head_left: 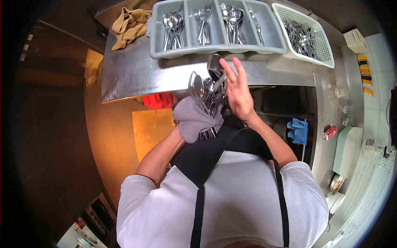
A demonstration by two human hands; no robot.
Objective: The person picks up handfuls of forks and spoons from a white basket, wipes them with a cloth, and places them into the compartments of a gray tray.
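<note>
My left hand [178, 123] is mostly covered by a grey cloth [193, 118] and grips a thick bunch of cutlery [211, 96] through it. Rounded spoon bowls and other metal pieces stick up out of the bunch, and handle ends show below the cloth. Beside the bunch, my right hand [240, 95] is raised with its fingers stretched out. A large dark spoon bowl [215, 66] stands close to those fingertips; whether they touch cannot be made out. Just beyond is a grey cutlery tray [178, 53] with spoons [173, 27], forks [202, 25], more spoons [233, 20] and a few knives [257, 28] in separate compartments.
A white perforated basket [326, 51] of mixed cutlery stands right of the tray on the steel counter [136, 76]. A crumpled tan cloth [129, 25] lies at the left. Below hang a blue cloth [297, 131] and red fabric [158, 100]. A red can [329, 133] is at right.
</note>
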